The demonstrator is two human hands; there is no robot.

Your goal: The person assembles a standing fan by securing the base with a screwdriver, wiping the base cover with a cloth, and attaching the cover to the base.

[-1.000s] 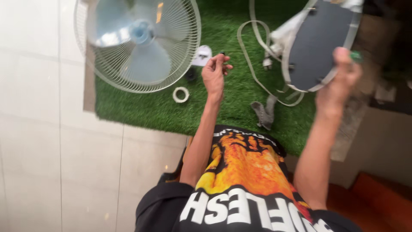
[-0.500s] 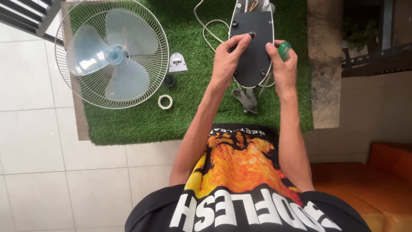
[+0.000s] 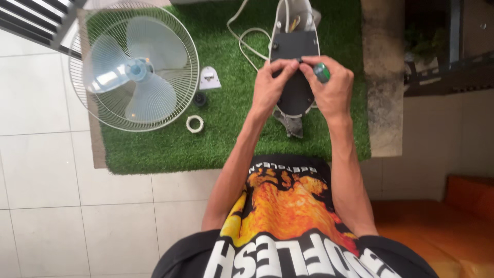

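both hands met over the dark base plate (image 3: 294, 77), long axis running away from the person. left hand (image 3: 269, 87) pinched its edge; right hand (image 3: 333, 90) was closed around a green-handled screwdriver (image 3: 322, 72) (tip hidden), right of the fan head (image 3: 135, 67).

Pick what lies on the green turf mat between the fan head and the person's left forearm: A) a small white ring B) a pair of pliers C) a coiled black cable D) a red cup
A: a small white ring lies flat on the turf mat, just below the fan head and left of the left hand, which is on the dark base plate.
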